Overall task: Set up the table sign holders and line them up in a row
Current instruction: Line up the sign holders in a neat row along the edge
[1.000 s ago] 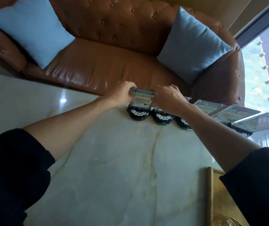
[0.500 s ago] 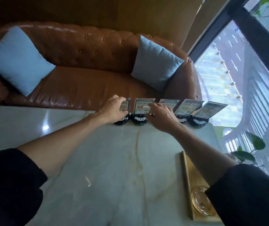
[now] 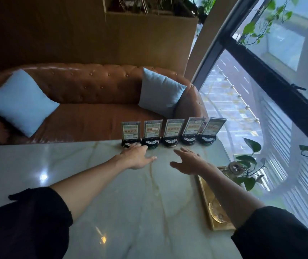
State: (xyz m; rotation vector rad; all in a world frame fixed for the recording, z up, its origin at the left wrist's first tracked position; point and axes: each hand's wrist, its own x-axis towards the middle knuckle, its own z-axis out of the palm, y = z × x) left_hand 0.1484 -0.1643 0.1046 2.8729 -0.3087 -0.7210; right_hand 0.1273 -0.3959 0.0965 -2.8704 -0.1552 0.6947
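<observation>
Five sign holders (image 3: 172, 132) stand upright in a row along the table's (image 3: 93, 184) far edge; the left hand (image 3: 137, 157) and right hand (image 3: 188, 161) hover nearby, fingers spread, holding nothing.

Café or restaurant booth: marble table (image 3: 112, 202), tufted leather sofa (image 3: 93, 86), row of sign holders (image 3: 172, 131).

Pale marble bench (image 3: 112, 193), veined. Behind its far edge: brown tufted leather sofa (image 3: 93, 86) with two light-blue cushions (image 3: 17, 101), one at each end. Gold tray (image 3: 208, 206) at bench's right edge holds a glass dish (image 3: 217, 212). Potted plant (image 3: 246, 165) beside the window (image 3: 261, 101).
</observation>
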